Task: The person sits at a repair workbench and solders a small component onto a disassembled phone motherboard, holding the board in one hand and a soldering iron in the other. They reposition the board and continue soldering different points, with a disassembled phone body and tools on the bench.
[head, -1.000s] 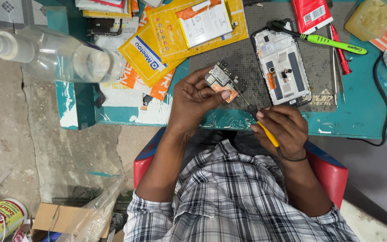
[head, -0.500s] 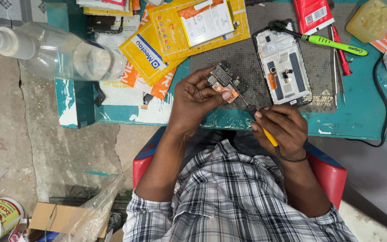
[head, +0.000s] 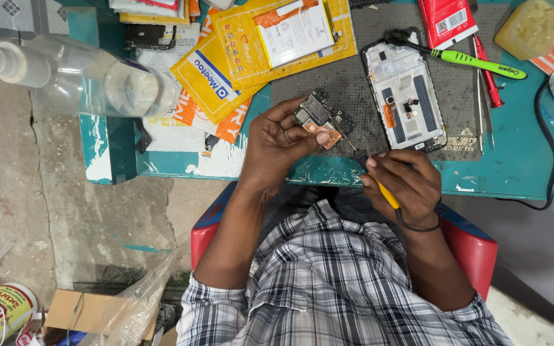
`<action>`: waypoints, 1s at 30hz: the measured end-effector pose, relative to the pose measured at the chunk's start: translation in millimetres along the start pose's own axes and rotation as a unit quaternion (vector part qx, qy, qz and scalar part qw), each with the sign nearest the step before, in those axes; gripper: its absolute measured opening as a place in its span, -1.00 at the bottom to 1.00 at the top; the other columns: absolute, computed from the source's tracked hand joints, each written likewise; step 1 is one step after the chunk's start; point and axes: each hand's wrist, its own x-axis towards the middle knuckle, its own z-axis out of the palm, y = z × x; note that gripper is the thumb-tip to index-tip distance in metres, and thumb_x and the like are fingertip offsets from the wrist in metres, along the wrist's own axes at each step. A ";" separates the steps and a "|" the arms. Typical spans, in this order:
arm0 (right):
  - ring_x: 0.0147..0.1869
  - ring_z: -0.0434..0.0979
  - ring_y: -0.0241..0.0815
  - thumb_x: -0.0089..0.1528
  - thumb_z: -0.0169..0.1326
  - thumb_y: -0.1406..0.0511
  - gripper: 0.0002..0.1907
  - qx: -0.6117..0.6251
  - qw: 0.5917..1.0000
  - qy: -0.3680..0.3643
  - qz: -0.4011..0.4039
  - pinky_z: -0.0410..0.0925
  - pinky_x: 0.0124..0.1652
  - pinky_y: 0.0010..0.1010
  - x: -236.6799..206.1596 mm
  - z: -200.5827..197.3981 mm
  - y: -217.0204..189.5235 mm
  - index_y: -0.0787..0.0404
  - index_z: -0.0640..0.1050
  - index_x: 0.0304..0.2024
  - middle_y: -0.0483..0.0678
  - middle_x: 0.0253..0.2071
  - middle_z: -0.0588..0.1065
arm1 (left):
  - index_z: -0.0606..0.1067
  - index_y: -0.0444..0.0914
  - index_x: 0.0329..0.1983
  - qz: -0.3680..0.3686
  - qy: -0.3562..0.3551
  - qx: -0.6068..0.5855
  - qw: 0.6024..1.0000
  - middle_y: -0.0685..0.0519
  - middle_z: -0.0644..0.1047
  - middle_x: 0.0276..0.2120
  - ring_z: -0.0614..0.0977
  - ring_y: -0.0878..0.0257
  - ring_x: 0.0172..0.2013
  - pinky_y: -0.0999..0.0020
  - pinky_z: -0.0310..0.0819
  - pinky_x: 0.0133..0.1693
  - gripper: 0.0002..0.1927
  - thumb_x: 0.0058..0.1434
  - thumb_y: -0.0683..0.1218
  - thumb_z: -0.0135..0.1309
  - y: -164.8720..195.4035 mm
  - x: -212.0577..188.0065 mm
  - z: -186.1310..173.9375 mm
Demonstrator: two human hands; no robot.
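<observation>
Both hands raised: left hand [head: 277, 144] pinching circuit board [head: 320, 118], right hand [head: 402, 182] gripping soldering iron [head: 373, 176].

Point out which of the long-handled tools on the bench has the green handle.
The green-handled tool lying slanted across the grey mat's top right corner, above the opened phone. The tool beside it is red.

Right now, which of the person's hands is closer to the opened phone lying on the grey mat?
The right hand. It sits just below the opened phone, holding a yellow-handled tool. The left hand is farther off to the phone's left, holding a small circuit board.
</observation>
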 end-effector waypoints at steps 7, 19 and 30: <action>-0.01 0.61 0.00 0.20 0.37 0.38 -0.69 -0.014 1.000 -0.007 0.018 0.48 -0.08 -0.28 -1.9 -0.9 0.1 0.32 0.63 -0.03 0.02 -0.15 0.62 | 0.38 -0.48 0.30 0.001 0.001 -0.009 1.000 -0.12 0.62 -0.06 0.70 0.23 -0.10 0.37 0.68 -0.03 -0.36 0.13 -0.43 0.27 -0.6 -0.5 -0.5; -0.03 0.62 0.02 0.24 0.33 0.36 -0.72 -0.004 0.999 -0.009 0.033 0.49 -0.06 -0.27 -3.7 -1.9 0.6 0.32 0.62 -0.03 0.06 -0.15 0.63 | 0.38 -0.47 0.30 -0.001 0.003 -0.008 1.000 -0.11 0.61 -0.05 0.70 0.23 -0.10 0.36 0.69 -0.03 -0.36 0.13 -0.43 0.28 -4.1 0.0 -3.0; -0.04 0.62 -0.02 0.20 0.37 0.35 -0.69 -0.002 1.000 -0.019 0.018 0.47 -0.10 -0.30 -2.8 -2.5 1.4 0.28 0.64 -0.03 0.00 -0.18 0.62 | 0.39 -0.48 0.30 -0.015 0.007 -0.007 1.000 -0.15 0.62 -0.06 0.71 0.20 -0.11 0.33 0.71 -0.04 -0.36 0.14 -0.43 0.28 -4.4 -0.5 -3.9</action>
